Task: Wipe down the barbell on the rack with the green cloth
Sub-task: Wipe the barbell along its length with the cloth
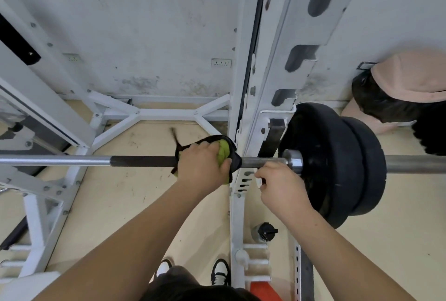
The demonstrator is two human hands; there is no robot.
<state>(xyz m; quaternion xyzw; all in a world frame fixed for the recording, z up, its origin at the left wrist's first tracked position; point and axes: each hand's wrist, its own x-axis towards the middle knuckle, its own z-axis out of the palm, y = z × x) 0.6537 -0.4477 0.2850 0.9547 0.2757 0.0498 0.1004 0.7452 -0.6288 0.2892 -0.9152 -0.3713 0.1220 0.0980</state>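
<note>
A steel barbell [142, 161] lies level across the white rack [263, 97], with two black plates [337, 163] on its right end. My left hand [202, 165] grips the green cloth [223, 153], which has a black edge, wrapped round the bar just left of the rack upright. My right hand [282, 187] is to the right of the upright, just below the bar near the plate collar. Its fingers are curled; whether they hold anything is not visible.
A person in a pink cap [407, 78] crouches at the right behind the plates. A dark bottle [264, 232] stands on the floor by the rack foot. White rack braces [149, 114] cross the floor by the wall. My shoes [219, 274] are below the bar.
</note>
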